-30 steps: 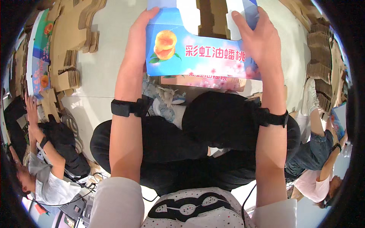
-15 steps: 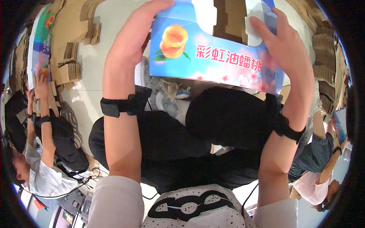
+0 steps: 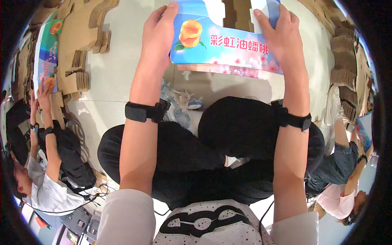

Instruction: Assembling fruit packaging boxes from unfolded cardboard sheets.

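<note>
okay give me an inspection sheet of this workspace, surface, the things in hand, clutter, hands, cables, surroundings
Surface: pale floor, person seated cross-legged on it.
Things in hand: blue printed carton with a peach picture, held up by both ends, top flaps open.
Clutter: flat cardboard blanks stacked at left; more cardboard stacks at right; sneaker by the knee.
Hands: left hand and right hand each in a grip on the carton; black wrist bands on both.
Cables: dark cables on the floor, lower left.
Surroundings: co-worker at left holding another carton; a second person at right.

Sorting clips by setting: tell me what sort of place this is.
Probably a packing workshop floor: stacks of flat cardboard blanks lie around, both hands hold a printed blue carton, and a seated co-worker handles another.
</note>
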